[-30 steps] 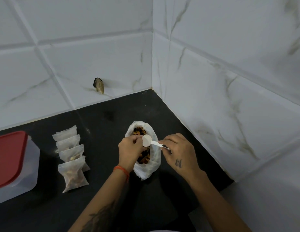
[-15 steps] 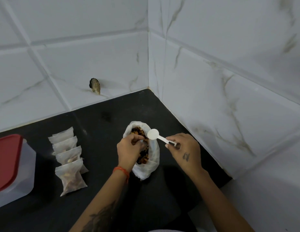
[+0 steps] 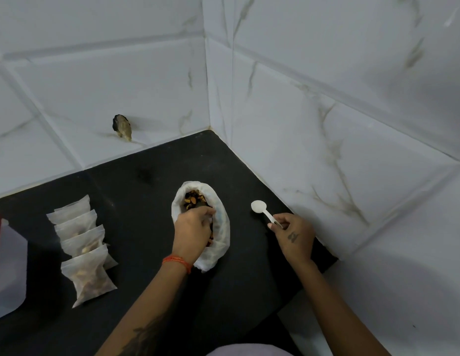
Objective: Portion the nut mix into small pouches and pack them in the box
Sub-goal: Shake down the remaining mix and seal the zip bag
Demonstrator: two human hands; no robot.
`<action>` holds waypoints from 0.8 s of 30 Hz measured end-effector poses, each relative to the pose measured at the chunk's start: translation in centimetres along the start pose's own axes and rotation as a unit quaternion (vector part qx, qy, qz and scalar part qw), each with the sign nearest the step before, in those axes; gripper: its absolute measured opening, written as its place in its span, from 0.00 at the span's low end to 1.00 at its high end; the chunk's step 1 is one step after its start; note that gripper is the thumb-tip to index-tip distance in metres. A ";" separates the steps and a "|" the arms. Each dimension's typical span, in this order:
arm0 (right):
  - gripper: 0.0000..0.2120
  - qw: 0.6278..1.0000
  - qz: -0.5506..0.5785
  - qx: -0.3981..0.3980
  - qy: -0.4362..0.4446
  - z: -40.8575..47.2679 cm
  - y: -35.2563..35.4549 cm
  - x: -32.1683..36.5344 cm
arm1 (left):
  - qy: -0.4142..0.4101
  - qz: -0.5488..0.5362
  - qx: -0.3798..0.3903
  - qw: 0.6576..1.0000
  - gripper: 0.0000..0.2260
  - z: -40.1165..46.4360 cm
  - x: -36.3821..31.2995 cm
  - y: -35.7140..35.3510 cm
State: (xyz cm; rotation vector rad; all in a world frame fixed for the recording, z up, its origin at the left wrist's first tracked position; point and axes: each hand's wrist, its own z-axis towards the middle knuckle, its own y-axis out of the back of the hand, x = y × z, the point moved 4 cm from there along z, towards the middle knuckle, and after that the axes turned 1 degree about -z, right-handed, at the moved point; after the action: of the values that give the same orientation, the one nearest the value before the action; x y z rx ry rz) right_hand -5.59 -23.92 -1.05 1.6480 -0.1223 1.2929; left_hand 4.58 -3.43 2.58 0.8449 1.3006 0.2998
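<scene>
Head view. Black tabletop (image 3: 152,291) in a corner of white marbled wall tiles (image 3: 326,124).

White bag (image 3: 221,227) of nut mix (image 3: 194,199), open, mid-tabletop. Left hand (image 3: 191,231) reaching inside, fingers curled into the nuts; grasp hidden, cannot tell.

Right hand (image 3: 293,236) beside the bag, fingers pinched on a white spoon (image 3: 261,209), bowl empty.

Four filled pouches (image 3: 82,245), overlapping row, left. Clear box (image 3: 8,273) with red lid, left edge.

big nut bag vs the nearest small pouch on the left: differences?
The big nut bag stands open with its rim rolled down; the nearest pouch lies flat and looks closed. The bag is larger, and the left hand reaches into it, while nothing touches the pouch. Both are translucent white, hold nut mix, and sit on the black counter.
</scene>
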 end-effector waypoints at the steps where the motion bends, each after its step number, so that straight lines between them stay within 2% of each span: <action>1: 0.09 1.000 -0.006 0.002 0.001 0.0 -0.1 -0.3 | 0.001 -0.007 -0.009 1.000 0.12 0.0 0.1 0.1; 9: 0.11 0.999 -0.037 0.037 0.007 0.1 -0.8 -1.2 | 0.002 -0.019 -0.061 0.998 0.09 0.0 0.5 1.0; 13: 0.18 0.998 -0.051 0.044 0.017 0.2 -0.2 -0.1 | 0.002 -0.029 -0.066 0.997 0.09 -0.3 0.6 1.2; 17: 0.17 0.996 -0.043 0.028 0.075 0.5 0.6 4.3 | -0.017 -0.028 -0.088 0.996 0.09 -0.2 0.1 2.1; 22: 0.19 0.985 -0.013 0.082 0.148 1.4 -2.2 9.9 | -0.111 0.004 -0.126 0.986 0.14 0.1 -0.1 3.4; 24: 0.21 0.977 -0.035 0.106 0.179 1.9 -4.1 11.4 | -0.104 0.042 -0.122 0.986 0.18 1.0 1.2 3.3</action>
State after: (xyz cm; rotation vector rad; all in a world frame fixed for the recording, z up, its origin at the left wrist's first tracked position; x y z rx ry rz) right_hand 2.99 -18.01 5.39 1.5500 0.2993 1.5676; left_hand 6.64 -0.86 4.02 0.7035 1.0129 0.4179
